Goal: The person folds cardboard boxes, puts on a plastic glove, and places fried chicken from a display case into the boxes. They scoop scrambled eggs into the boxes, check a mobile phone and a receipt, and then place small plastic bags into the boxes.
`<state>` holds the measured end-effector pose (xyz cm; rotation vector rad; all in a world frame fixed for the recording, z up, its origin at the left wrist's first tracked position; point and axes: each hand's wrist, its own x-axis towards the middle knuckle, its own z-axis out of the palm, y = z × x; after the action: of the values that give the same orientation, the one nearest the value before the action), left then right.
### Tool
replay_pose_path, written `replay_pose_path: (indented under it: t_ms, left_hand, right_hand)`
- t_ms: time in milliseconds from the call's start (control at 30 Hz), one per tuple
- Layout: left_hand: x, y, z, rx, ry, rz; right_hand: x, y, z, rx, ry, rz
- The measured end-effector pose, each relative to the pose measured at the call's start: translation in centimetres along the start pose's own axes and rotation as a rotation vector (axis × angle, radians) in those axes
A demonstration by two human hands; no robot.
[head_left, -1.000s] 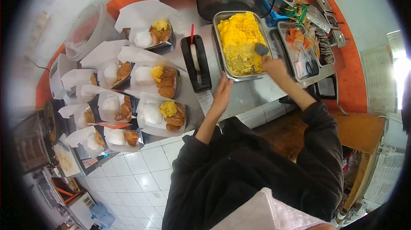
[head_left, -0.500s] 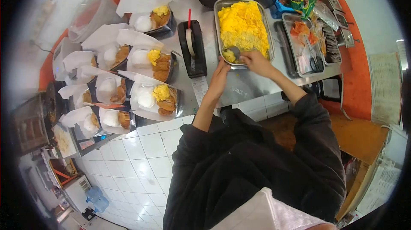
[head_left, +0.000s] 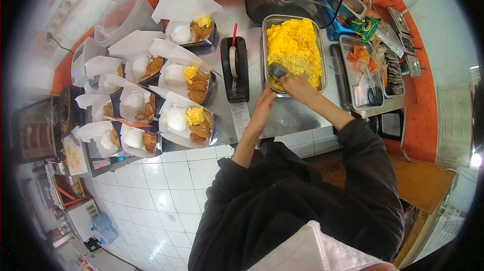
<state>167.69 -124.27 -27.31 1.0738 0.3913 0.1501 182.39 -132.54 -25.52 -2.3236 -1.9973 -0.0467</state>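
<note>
A metal tray of yellow scrambled egg stands in front of me on the steel counter. My right hand is closed around the handle of a dark serving spoon, whose bowl is in the egg near the tray's lower left part. At the tray's near left corner, my left hand has its fingers against the rim and seems to grip it; the fingertips are partly hidden. To the left are several open paper boxes with rice and fried cutlet, and egg tops the nearest box.
A black tape dispenser stands left of the tray, above a printed receipt. On the right, another tray holds scissors and packets. A blue basket and a clear plastic bin sit farther back.
The spoon in my right hand has shifted slightly left and away from me within the egg. My left hand stays at the tray corner. The whole view has moved a little.
</note>
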Motion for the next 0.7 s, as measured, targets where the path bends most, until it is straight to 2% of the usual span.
replay_pose_path:
  t_ms: [67,100,167,200,267,300,367,400,433,500,533,600,633,700]
  left_hand:
    - [0.5,-0.3,-0.2,-0.056,0.008,-0.015]
    - [0.5,-0.4,-0.2,-0.111,0.011,-0.039]
    - [0.5,-0.6,-0.1,-0.096,-0.003,-0.009]
    - [0.7,-0.4,-0.1,-0.075,-0.015,0.027]
    - [0.4,0.3,0.3,-0.045,0.0,0.043]
    - [0.1,0.5,0.5,-0.014,0.007,0.049]
    - [0.4,0.0,0.6,-0.033,0.002,0.108]
    - [0.3,-0.4,0.7,-0.052,-0.007,0.168]
    - [-0.3,-0.3,1.3,-0.053,0.017,0.162]
    - [-1.9,-0.3,2.3,0.251,0.099,-0.001]
    - [-2.8,-0.9,2.6,0.254,0.122,-0.013]
    - [-5.4,-1.6,3.1,0.425,-0.034,0.029]
    - [-6.8,-1.7,2.9,0.426,-0.02,0.023]
    - [-9.1,-1.2,2.3,0.514,-0.199,-0.108]
  right_hand:
    - [-0.8,-0.6,-1.4,0.142,-0.246,0.041]
    - [-1.0,-0.2,-1.4,0.142,-0.25,0.039]
    - [-1.1,1.7,-1.2,0.367,-0.123,-0.031]
    - [-0.9,2.8,-0.9,0.361,-0.121,-0.04]
    - [-0.8,4.5,0.2,0.75,0.069,-0.022]
    - [-1.0,4.9,0.0,0.758,0.067,-0.027]
    - [-1.4,5.4,-1.1,1.27,-0.293,0.479]
    - [-1.8,5.5,-1.2,1.409,-0.307,0.521]
    - [-2.0,5.5,-1.1,1.42,-0.329,0.51]
    - [-2.3,5.1,-0.9,1.345,-0.071,0.663]
    - [-2.7,5.0,-1.3,1.362,-0.09,0.653]
    - [-3.4,4.5,-2.1,1.16,-0.019,0.645]
    - [-3.4,3.6,-2.0,1.169,-0.03,0.636]
    - [-3.4,2.3,-2.2,0.615,0.096,0.486]
